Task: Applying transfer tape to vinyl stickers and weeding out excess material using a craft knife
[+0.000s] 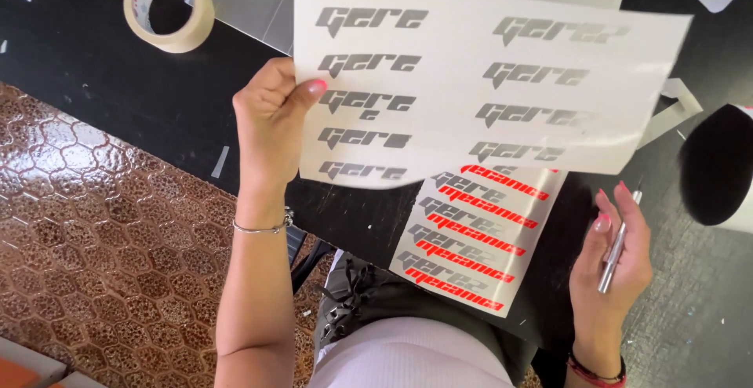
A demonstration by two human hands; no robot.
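My left hand (273, 117) pinches the left edge of a large white sheet (463, 43) printed with two columns of grey logo decals, and holds it lifted over the black table (118, 82). Beneath it lies a smaller white sheet (478, 239) with several grey and red logo decals, near the table's front edge. My right hand (612, 258) rests at the right of that sheet and grips a slim silver tool (616, 255), its tip pointing up. A thin bracelet circles my left wrist, a red one my right.
A roll of beige tape (169, 5) stands on the table at the back left. More white and grey sheets (251, 0) lie along the far edge. A strip of backing paper (674, 109) curls at the right. Brown patterned floor tiles (86, 239) lie left of the table.
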